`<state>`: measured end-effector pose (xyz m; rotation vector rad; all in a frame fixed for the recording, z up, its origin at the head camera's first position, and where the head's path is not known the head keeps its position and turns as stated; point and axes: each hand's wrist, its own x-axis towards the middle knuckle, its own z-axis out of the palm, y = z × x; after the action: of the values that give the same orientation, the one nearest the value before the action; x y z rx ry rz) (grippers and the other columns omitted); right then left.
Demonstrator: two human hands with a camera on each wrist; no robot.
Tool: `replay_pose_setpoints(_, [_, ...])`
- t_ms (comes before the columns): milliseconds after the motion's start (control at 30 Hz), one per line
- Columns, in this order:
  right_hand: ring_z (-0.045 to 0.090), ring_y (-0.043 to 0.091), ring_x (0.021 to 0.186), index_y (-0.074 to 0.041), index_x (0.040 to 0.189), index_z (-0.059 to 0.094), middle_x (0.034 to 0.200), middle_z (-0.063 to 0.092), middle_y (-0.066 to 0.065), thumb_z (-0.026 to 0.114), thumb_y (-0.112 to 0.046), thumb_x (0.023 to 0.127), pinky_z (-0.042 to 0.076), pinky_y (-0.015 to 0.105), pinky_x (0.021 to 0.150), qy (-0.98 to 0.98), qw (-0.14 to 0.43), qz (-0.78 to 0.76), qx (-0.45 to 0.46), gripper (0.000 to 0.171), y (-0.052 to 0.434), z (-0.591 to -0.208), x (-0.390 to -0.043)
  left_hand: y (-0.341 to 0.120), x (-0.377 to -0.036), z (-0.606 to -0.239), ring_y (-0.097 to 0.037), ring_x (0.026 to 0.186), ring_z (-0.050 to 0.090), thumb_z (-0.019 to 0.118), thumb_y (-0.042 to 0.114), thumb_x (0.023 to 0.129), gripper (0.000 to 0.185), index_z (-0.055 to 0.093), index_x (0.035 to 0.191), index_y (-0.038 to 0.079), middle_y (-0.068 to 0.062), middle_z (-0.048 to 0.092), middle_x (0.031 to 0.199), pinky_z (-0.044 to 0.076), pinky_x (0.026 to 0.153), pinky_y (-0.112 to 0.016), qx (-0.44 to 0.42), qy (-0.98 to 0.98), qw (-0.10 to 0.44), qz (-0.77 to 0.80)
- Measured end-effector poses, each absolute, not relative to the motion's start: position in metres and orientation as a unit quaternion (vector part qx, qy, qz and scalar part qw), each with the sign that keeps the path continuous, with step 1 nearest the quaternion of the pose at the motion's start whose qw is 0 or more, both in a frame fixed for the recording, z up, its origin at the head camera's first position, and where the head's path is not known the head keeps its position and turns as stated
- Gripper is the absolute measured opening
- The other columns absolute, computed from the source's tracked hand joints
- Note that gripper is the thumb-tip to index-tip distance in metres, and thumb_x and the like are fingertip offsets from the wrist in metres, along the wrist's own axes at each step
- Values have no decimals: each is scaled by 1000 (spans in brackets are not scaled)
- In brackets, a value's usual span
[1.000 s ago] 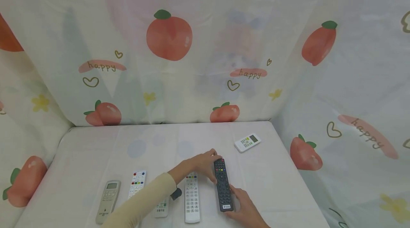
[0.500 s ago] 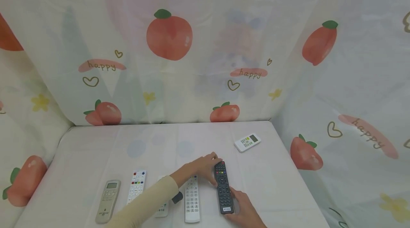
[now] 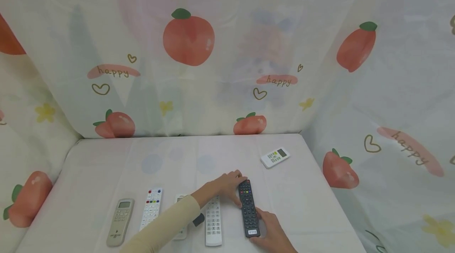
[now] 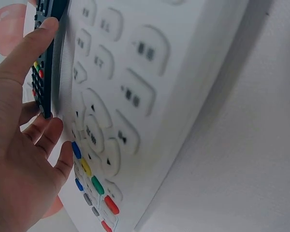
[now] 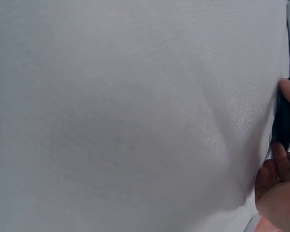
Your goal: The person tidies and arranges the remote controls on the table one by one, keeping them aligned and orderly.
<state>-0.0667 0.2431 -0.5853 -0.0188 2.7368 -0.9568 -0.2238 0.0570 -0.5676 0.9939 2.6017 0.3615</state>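
A black remote control with coloured buttons lies lengthwise on the white cloth, its pale label at the near end. My left hand holds its far end, fingers over the top edge and thumb along the left side. At the near right corner, my right hand grips the same remote between thumb and fingers. The left wrist view has the left thumb against the black casing, and a white remote fills its foreground. In the right wrist view, only a dark edge of the black remote shows between the right fingers.
Left of the black remote lies the long white remote. Further left are another white remote, one partly under my sleeve, and a beige remote. A small white remote lies angled at the back right. Patterned curtains enclose the table.
Both hands have drawn the black remote slightly toward me, mostly in the first half second. The other remotes stay in place, and the head view has shifted a little.
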Motion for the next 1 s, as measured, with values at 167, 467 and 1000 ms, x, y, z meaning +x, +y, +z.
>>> replay_pose_setpoints(167, [48,40,121,2,140,46,122,58,7,91,-32,65,38,61,103,939,123,-321,-9,94,243,-582,-66,58,-222,-567,-11,121,49,87,58,66,101,46,151,24,5,48,137,42,103,-33,350,914,167,123])
replay_pose_setpoints(467, [47,40,119,1,139,45,120,56,7,92,-38,65,39,62,102,941,138,-309,10,95,245,-584,-64,62,-219,-566,-11,126,46,84,60,69,100,42,152,25,6,47,141,40,104,-33,359,912,170,106])
replay_pose_setpoints(1000, [44,41,122,0,142,46,116,55,3,91,-42,65,38,62,103,935,188,-300,14,98,252,-578,-67,56,-215,-563,-12,130,45,82,60,71,99,41,153,24,5,46,145,37,109,-34,360,907,173,137])
